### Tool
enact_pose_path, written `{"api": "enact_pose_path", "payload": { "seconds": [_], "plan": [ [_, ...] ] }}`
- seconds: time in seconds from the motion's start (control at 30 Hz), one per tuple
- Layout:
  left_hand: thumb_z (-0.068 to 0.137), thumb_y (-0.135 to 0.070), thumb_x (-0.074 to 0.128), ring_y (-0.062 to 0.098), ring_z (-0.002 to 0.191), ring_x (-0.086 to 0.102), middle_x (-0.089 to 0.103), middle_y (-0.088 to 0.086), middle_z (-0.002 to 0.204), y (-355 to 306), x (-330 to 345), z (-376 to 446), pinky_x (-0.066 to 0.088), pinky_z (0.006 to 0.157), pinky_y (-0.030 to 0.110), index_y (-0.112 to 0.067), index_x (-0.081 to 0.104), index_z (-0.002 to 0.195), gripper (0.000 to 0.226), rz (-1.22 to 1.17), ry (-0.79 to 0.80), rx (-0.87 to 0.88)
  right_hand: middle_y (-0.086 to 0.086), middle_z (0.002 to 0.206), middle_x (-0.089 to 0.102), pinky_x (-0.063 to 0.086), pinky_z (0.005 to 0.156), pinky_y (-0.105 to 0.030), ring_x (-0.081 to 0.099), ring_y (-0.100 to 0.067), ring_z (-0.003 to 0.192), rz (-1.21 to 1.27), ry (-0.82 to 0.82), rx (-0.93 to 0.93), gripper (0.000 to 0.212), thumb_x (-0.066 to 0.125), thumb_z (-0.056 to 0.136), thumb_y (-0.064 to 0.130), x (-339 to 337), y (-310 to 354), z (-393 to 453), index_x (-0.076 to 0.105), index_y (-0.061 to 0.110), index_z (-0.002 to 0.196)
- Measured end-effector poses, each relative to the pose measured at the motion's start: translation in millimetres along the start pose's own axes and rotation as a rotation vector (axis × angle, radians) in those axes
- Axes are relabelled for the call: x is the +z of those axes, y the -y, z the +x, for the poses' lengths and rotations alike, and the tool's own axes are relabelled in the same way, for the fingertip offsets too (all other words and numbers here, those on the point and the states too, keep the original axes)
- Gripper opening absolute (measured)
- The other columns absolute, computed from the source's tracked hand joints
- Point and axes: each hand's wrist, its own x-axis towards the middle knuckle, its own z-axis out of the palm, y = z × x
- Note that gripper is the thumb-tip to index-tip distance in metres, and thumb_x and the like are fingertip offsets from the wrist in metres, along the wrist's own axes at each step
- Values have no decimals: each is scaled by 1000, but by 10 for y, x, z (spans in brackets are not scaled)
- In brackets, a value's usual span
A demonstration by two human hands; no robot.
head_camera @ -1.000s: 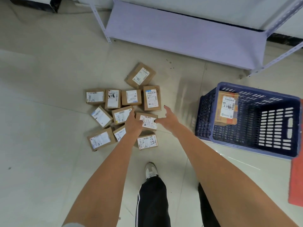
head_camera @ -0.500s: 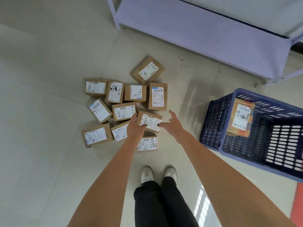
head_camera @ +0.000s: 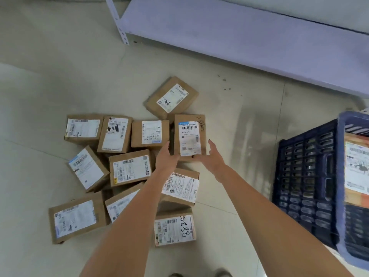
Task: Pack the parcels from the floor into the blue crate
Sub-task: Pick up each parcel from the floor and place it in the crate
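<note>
Several brown cardboard parcels with white labels lie clustered on the floor in the head view. My left hand [head_camera: 165, 156] and my right hand [head_camera: 212, 157] clasp the near end of one upright-oriented parcel [head_camera: 189, 134] from both sides. Just below my hands lies another labelled parcel [head_camera: 181, 186], and nearest to me one marked 5288 [head_camera: 174, 229]. The blue crate [head_camera: 311, 180] stands at the right edge, with one parcel [head_camera: 357, 168] leaning inside it.
A white metal shelf [head_camera: 239, 37] runs across the back, its post [head_camera: 117, 21] at the upper left. A parcel marked 7786 [head_camera: 171, 96] lies farthest from me. Bare tiled floor [head_camera: 40, 76] spreads to the left.
Both hands have moved forward from the middle parcel to the taller parcel behind it and closed on its sides. The camera has dropped closer to the pile.
</note>
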Motion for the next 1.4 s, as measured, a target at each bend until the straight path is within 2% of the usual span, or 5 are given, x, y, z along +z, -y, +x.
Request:
{"api": "enact_pose_path", "payload": {
  "seconds": [0.23, 0.63, 0.87, 1.27, 1.4],
  "plan": [
    [95, -14, 43, 38, 113, 49, 33, 23, 137, 54, 473, 393, 41, 90, 36, 2, 38, 130, 39, 125, -223, 182, -5, 138, 49, 37, 108, -44, 45, -26, 128, 220, 8, 89, 98, 79, 68, 20, 251, -480, 632, 18, 20, 145],
    [92, -8, 50, 27, 131, 40, 40, 13, 143, -571, 411, -468, 35, 107, 36, -8, 27, 142, 55, -41, -127, 130, -2, 129, 55, 45, 102, -41, 52, -22, 120, 229, -40, 69, 96, 79, 66, 14, -338, -129, -246, 23, 20, 143],
    [90, -3, 47, 25, 123, 51, 52, 9, 135, -1264, 165, -1375, 42, 93, 25, -11, 25, 139, 54, -111, -92, 205, -4, 125, 58, 46, 99, -38, 52, -23, 118, 334, -70, 85, 95, 75, 63, 0, -879, 326, -1263, 24, 21, 141],
    [91, -4, 46, 24, 117, 55, 53, 6, 135, -2214, 732, -2398, 44, 84, 23, -13, 18, 139, 56, -133, -46, 268, 10, 100, 60, 35, 59, -9, 54, -7, 89, 355, -248, 29, 62, 77, 66, 18, -2037, 208, -1959, 46, 23, 120],
    [90, -4, 48, 23, 117, 55, 53, 6, 135, -2535, 1286, -2706, 44, 85, 22, -14, 19, 138, 57, -195, -45, 263, 2, 118, 61, 48, 83, -24, 56, -14, 104, 300, -258, 18, 68, 75, 69, 24, -2679, -59, -2086, 43, 22, 128]
  ]
}}
